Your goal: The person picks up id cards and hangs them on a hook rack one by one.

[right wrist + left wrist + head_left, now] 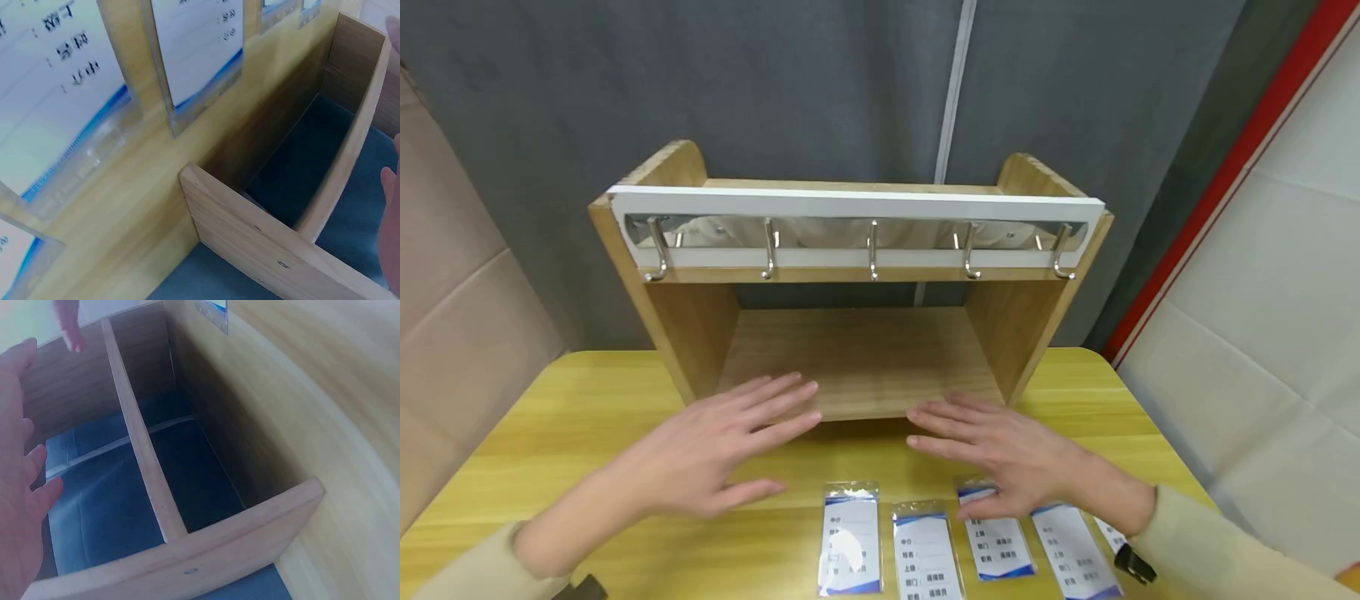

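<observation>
Toward eight o'clock in my head view, left hand (730, 450), fingers straight and slightly spread, holding nothing | at twelve, I see the wooden shelf (850, 350), hooks (872, 250) along its front | six to four, badge cards (927, 554) on the table (587, 408) | toward five, right hand (992, 450), fingers straight, thumb wide, empty

Head view looks down, wrist views (nearer) sharing its shelf (857, 358).

Shelf (857, 358) front open, hooks (872, 250) jutting above
</observation>
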The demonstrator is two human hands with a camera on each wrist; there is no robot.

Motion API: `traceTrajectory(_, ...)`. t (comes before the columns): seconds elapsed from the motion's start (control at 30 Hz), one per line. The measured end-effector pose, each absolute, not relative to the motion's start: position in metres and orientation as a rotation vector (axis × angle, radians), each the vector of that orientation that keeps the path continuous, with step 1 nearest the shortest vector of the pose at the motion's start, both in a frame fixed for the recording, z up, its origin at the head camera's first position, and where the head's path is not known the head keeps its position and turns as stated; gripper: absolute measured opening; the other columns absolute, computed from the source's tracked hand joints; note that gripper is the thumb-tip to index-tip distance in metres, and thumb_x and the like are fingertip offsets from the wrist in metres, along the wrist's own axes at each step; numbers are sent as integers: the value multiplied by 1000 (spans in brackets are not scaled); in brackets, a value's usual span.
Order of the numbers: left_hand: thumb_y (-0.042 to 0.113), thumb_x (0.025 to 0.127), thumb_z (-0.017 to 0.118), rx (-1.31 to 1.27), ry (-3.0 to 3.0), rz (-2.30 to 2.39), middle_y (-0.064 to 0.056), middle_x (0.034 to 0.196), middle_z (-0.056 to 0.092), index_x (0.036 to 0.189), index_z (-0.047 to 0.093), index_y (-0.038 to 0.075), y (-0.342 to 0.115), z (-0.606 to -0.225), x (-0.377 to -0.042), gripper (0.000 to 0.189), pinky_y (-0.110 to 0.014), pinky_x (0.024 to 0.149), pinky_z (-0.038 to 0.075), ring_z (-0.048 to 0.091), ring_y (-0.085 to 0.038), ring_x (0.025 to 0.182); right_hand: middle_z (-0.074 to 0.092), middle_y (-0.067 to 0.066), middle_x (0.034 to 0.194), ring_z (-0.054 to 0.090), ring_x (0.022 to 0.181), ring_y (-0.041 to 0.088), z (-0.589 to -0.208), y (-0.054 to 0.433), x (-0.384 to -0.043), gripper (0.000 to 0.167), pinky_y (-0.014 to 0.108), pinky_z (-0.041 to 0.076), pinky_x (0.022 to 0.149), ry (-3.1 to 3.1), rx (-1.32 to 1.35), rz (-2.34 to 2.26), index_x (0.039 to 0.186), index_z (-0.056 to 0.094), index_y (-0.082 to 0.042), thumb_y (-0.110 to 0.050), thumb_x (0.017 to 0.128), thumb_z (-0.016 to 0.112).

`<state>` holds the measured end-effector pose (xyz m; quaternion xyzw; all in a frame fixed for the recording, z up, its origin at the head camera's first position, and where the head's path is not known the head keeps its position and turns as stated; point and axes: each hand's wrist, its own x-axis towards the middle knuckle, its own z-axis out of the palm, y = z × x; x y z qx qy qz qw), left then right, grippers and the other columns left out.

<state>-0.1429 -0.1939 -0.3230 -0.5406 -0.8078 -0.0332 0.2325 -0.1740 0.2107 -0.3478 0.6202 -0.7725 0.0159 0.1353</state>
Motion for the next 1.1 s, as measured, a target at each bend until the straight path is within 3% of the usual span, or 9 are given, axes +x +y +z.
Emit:
traceTrajectory(0.23, 42, 111, 39, -1380, -2119, -143, -13, 156, 47, 148, 54, 6, -206, -329, -138, 53, -41, 118, 42, 56, -35, 132, 33, 11, 165, 38, 147, 29, -360, 211, -169, 99, 50, 45, 116, -2273, 1766, 147, 159, 33, -8, -53, 84, 81)
traceTrajectory(0.47, 44, 111, 40, -1306, -2125, -202, -15, 152, 52, 143, 59, 5, -218, -336, -134, 54, -28, 125, 26, 59, -36, 128, 38, 9, 162, 42, 144, 27, -365, 204, -155, 95, 52, 49, 112, -2408, 1700, 389, 159, 35, -7, -38, 84, 86)
traceTrajectory(0.7, 44, 111, 42, -1236, -2061, -265, -14, 148, 56, 140, 62, 4, -230, -349, -134, 53, -24, 122, 30, 63, -33, 122, 42, 8, 160, 47, 140, 27, -374, 203, -151, 95, 51, 53, 108, -2461, 1643, 451, 161, 31, -13, -38, 86, 84)
traceTrajectory(0.9, 35, 109, 50, -1140, -1880, -384, -18, 125, 70, 123, 72, -1, -242, -356, -130, 45, -18, 112, 42, 69, -21, 113, 43, 5, 159, 48, 139, 26, -385, 198, -144, 89, 51, 53, 108, -2597, 1567, 575, 161, 32, -16, -43, 90, 78)
traceTrajectory(1.1, 31, 106, 59, -1086, -1744, -520, -25, 107, 74, 112, 75, -6, -243, -356, -124, 40, -15, 105, 47, 63, -11, 121, 46, 5, 157, 48, 139, 26, -392, 193, -140, 84, 51, 50, 111, -2680, 1524, 677, 159, 37, -15, -46, 91, 76)
